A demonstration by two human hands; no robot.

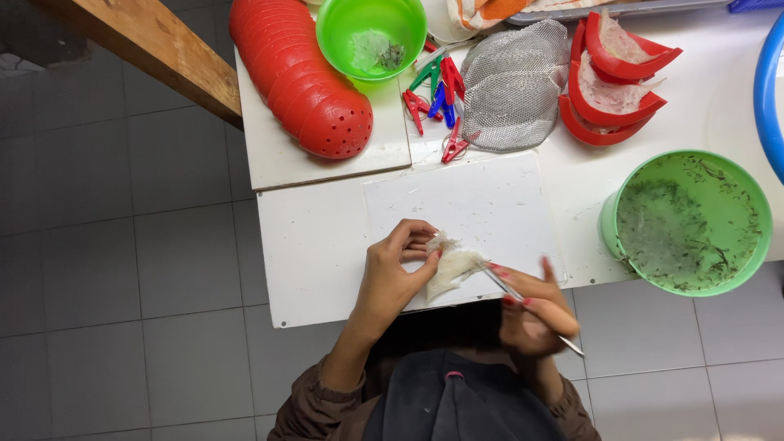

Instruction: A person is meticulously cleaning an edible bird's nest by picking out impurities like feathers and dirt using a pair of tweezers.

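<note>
The left hand (398, 273) is pinching a pale whitish piece (452, 266) against the white worktop (318, 245). Just beside it, the right hand (535, 314) is gripping thin metal tweezers (523, 300), whose tip is touching the piece.

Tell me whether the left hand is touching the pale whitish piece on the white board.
Touching. The head view shows the left hand with its fingertips and thumb pinched on the pale piece, no gap between them.

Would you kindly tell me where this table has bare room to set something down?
Free: the white board above the left hand, and the table's near-left corner. Crowded: the back, with clothespins, mesh pieces and red perforated cups.
</note>
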